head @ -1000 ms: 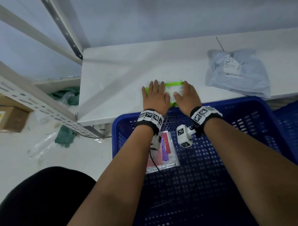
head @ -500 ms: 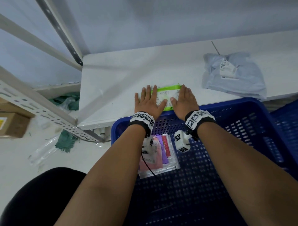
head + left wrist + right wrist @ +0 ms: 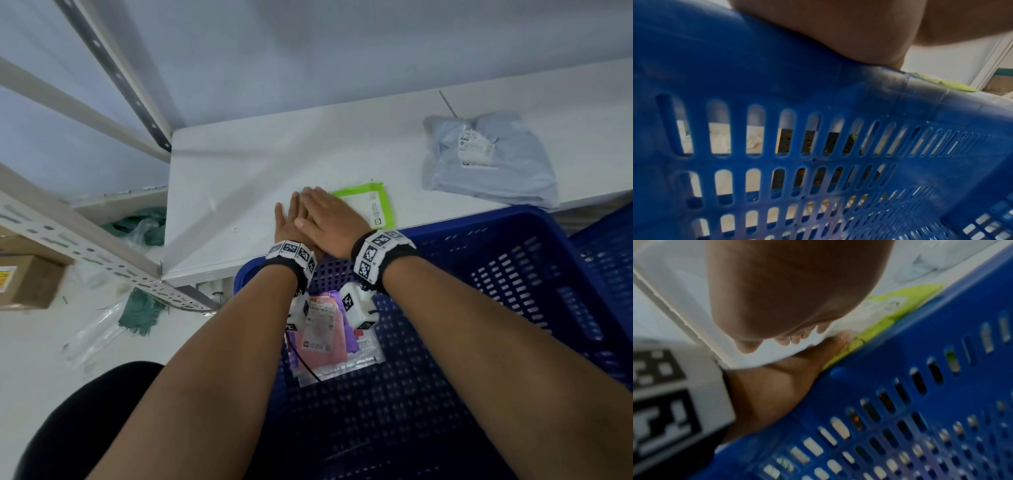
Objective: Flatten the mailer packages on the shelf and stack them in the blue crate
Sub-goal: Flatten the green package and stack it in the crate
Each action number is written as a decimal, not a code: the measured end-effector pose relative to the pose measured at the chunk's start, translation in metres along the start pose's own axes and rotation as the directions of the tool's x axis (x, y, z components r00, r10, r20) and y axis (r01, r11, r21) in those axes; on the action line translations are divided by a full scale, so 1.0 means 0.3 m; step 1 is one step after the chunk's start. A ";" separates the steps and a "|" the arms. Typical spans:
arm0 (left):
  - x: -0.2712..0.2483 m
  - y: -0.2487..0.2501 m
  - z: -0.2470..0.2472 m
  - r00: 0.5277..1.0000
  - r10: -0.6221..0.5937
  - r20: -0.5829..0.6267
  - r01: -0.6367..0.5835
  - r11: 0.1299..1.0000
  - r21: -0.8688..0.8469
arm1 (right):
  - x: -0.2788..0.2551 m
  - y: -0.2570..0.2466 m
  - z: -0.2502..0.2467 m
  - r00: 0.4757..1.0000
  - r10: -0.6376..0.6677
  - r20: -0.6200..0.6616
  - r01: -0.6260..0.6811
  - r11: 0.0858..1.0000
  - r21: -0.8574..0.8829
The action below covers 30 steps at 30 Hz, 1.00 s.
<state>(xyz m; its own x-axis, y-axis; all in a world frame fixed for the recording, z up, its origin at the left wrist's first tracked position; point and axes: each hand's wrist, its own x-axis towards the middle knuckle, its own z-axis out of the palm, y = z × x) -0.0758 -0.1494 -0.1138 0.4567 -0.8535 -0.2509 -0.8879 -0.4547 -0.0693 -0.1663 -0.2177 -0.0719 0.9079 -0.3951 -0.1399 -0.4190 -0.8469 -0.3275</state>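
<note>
Right hand (image 3: 327,222): fingers straight and together, laid across the left hand.
Left hand (image 3: 289,224): flat, fingers straight, on the shelf (image 3: 239,178).
Green mailer (image 3: 371,205): flat at the shelf's front edge, partly under the stacked hands.
Blue crate (image 3: 513,274): directly below, holding a pink mailer (image 3: 320,337).
Grey mailer (image 3: 486,161): further right, apart.

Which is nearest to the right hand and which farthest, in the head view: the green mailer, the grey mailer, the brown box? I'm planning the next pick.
1. Green mailer: on the shelf, under the right hand, touching it.
2. Grey mailer: on the shelf, farther right and back.
3. Brown box: on the floor, far left, beyond the shelf frame.
</note>
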 end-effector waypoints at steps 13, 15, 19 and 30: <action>-0.008 0.017 -0.013 0.999 -0.037 -0.026 0.028 0.960 -0.277 | -0.030 0.196 0.030 0.985 0.175 0.008 -0.174 0.983 -0.062; -0.007 0.018 -0.013 0.999 -0.032 -0.024 0.024 0.958 -0.284 | -0.044 0.232 0.025 0.987 0.162 0.009 -0.160 0.983 -0.091; -0.008 0.018 -0.013 0.999 -0.036 -0.040 0.022 0.953 -0.302 | -0.090 0.321 0.016 0.973 0.232 0.012 -0.229 0.966 -0.121; -0.005 0.021 -0.003 0.997 -0.041 -0.059 0.021 0.952 -0.306 | -0.088 0.270 -0.045 0.909 0.280 -0.308 -0.320 0.944 -0.085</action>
<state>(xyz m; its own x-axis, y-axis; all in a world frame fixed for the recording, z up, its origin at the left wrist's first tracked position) -0.0821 -0.1512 -0.1130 0.4956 -0.8474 -0.1905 -0.8185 -0.5290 0.2239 -0.2243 -0.2806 -0.0822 0.7046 -0.7063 0.0689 -0.6867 -0.7031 -0.1848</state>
